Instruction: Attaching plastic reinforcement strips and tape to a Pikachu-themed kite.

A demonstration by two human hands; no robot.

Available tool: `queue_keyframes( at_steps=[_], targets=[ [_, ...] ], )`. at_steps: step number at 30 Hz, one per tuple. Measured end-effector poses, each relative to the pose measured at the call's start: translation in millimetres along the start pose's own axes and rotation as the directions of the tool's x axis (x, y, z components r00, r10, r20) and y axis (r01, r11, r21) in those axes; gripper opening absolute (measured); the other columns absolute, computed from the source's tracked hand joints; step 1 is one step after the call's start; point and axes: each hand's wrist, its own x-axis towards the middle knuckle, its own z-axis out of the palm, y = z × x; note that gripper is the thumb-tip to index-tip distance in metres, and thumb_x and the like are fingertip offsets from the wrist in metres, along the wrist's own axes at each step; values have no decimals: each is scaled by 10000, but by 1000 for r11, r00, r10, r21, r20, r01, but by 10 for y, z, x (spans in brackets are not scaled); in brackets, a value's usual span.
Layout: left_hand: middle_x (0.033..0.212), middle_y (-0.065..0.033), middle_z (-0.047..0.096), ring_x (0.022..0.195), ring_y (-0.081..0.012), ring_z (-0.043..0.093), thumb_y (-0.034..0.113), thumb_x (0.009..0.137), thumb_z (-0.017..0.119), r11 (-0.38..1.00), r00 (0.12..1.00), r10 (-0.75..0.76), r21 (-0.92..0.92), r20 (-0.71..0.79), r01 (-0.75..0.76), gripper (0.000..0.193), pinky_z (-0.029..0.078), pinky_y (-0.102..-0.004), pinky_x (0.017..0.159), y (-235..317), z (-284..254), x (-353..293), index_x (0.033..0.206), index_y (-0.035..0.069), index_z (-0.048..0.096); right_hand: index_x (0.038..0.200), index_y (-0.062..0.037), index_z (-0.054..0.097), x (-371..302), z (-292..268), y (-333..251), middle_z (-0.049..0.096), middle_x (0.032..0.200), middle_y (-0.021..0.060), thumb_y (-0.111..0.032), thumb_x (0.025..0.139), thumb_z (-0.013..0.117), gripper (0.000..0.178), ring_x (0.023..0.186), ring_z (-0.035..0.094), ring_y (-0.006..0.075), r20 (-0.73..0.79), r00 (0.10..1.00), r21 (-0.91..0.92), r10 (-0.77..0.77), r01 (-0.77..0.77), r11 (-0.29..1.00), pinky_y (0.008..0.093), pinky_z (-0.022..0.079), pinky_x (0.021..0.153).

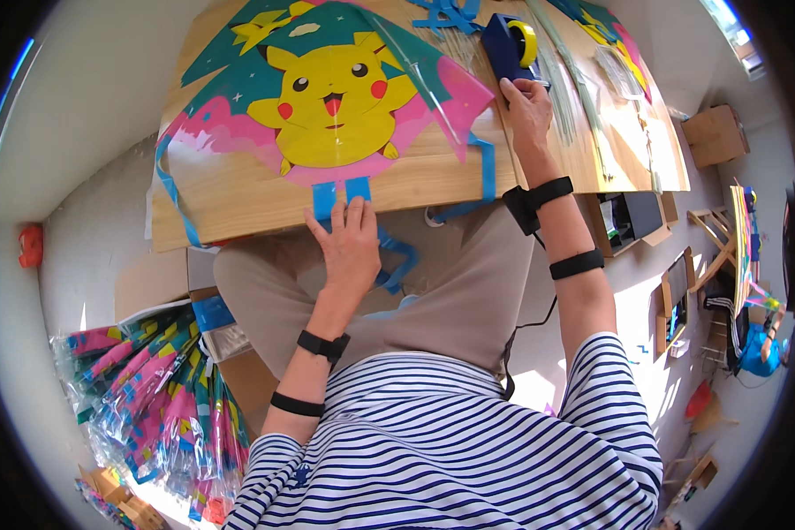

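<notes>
A thin plastic kite [340, 132], printed with a yellow cartoon figure on green and pink, lies spread on the wooden table. Two short blue strips [324, 200] come out from its lower edge. The fingers of my left hand [349, 246] are spread and rest on these strips at the table's near edge. My right hand [530, 113] is closed at the near end of a dark blue tape dispenser [502, 51] with a yellow roll [525, 44]. Whether a piece of tape is between those fingers cannot be made out. Blue ribbons [175, 196] trail from both sides of the kite.
Thin pale rods [567, 79] and more blue strips [446, 16] lie on the table [238, 199]. Many folded kites [163, 389] fill the floor at lower left, beside a cardboard box [155, 284]. An open box [627, 225] stands under the table's right side. Another person [760, 349] is far right.
</notes>
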Motion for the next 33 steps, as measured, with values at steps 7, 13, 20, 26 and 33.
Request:
queue_keyframes(
  at_steps=[7,13,20,26,33],
  targets=[
    [1386,-59,500,1302,-277,432,211,747,799,1000,999,16,5,49,-17,663,157,-735,1119,3,-53,7,1345,61,555,1186,-102,589,675,-728,266,508,1001,59,-375,903,730,418,825,598,196,233,863,258,448,-499,827,428,533,802],
    [1379,-65,504,1295,-277,437,207,740,804,999,998,32,24,54,-33,668,157,-734,1121,25,-60,31,1344,61,558,1188,-82,639,818,-638,31,565,1073,75,-415,873,740,470,875,570,235,302,849,121,434,-486,866,499,464,812],
    [1366,-75,507,1285,-276,445,194,740,802,1000,998,24,9,63,-25,660,162,-731,1125,53,-76,44,1337,55,559,1009,-78,690,864,-678,-12,560,1037,78,-309,804,785,323,823,566,231,344,851,152,397,-468,871,439,467,720],
    [1358,-82,508,1280,-279,450,193,733,806,999,998,36,-3,51,-36,656,167,-727,1125,57,-72,54,1326,50,566,1048,-99,700,947,-709,102,575,1047,89,-277,845,723,271,792,664,236,351,802,161,483,-560,813,458,476,773],
    [1354,-93,509,1281,-284,453,187,733,805,999,999,21,-25,50,-19,644,168,-709,1134,48,-48,38,1317,44,574,1038,-51,680,916,-727,296,665,1020,101,-153,877,682,191,893,697,271,385,804,271,454,-569,777,510,464,785]
  ],
)
